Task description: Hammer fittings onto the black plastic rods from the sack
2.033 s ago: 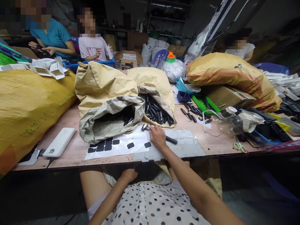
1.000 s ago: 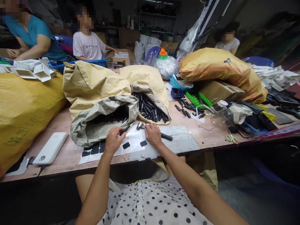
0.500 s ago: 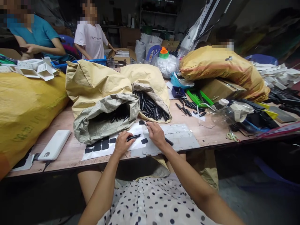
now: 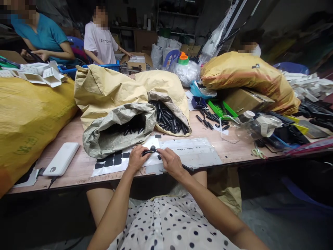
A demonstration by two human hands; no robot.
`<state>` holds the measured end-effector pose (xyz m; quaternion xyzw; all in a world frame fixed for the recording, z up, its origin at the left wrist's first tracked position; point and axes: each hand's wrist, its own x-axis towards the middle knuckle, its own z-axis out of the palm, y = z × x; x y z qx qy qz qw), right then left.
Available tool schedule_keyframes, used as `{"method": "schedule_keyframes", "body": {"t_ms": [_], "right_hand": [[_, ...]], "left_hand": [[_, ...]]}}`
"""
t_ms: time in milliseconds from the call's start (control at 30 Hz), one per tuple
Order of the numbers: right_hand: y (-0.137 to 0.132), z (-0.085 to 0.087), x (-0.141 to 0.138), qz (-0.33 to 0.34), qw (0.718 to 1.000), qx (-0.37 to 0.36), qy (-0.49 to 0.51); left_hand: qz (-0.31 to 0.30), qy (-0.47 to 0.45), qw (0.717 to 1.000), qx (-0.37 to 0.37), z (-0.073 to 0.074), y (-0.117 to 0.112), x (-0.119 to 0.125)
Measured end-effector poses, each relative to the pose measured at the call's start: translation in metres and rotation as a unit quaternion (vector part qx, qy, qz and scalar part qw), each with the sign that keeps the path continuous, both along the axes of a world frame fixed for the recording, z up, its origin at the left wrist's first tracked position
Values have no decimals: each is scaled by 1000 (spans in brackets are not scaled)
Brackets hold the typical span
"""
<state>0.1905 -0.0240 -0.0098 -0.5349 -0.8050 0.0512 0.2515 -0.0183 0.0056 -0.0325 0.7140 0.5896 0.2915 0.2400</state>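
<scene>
My left hand point(image 4: 136, 158) is closed on a slim black handle-like piece point(image 4: 146, 152), its shape partly covered by the fingers. My right hand point(image 4: 170, 160) pinches a small part with a round dark head point(image 4: 153, 148), which meets the tip of the black piece. Under both hands lies a white sheet point(image 4: 106, 171) with several black rounded patches point(image 4: 118, 159). Beside it, a clear plastic-covered grey board point(image 4: 197, 152) extends to the right. Another black rod point(image 4: 187, 169) rests near the right wrist, partly hidden by it.
Two open sacks point(image 4: 111, 83) of black parts point(image 4: 170, 119) stand beyond my hands. A yellow sack point(image 4: 33, 121) and a white power bank point(image 4: 61, 159) are at left. To the right are a green tray point(image 4: 221, 108), loose black pieces, a clear jug point(image 4: 247, 130) and scissors point(image 4: 258, 152). Co-workers sit or stand across.
My right hand has moved left and toward me, bringing the round-headed part against the black piece in my left hand. A black patch it covered now shows on the table.
</scene>
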Motion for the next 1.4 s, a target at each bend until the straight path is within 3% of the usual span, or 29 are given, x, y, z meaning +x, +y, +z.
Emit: {"method": "schedule_keyframes", "body": {"t_ms": [233, 433, 600, 767, 1000, 1133, 1200, 1300, 1400], "right_hand": [[3, 1, -9, 14, 999, 38, 12], [6, -6, -16, 37, 999, 21, -4], [43, -11, -5, -7, 1000, 17, 11], [84, -23, 12, -36, 999, 13, -36], [91, -39, 15, -28, 995, 73, -54], [91, -41, 13, -26, 995, 80, -57], [91, -42, 13, -27, 995, 79, -58], [91, -43, 13, -29, 995, 79, -61], [89, -43, 12, -28, 994, 84, -62]], "left_hand": [[-9, -12, 1000, -9, 1, 2, 0], [-3, -3, 1000, -18, 4, 1, 1], [3, -6, 1000, -26, 5, 0, 5], [17, 6, 1000, -17, 5, -4, 9], [0, -15, 1000, 27, 0, -4, 7], [-16, -60, 996, 67, 9, -20, 10], [-47, -96, 994, 37, 18, -39, 14], [-151, -128, 976, -89, 27, -75, 22], [-197, -86, 950, -226, 18, -103, 28]]}}
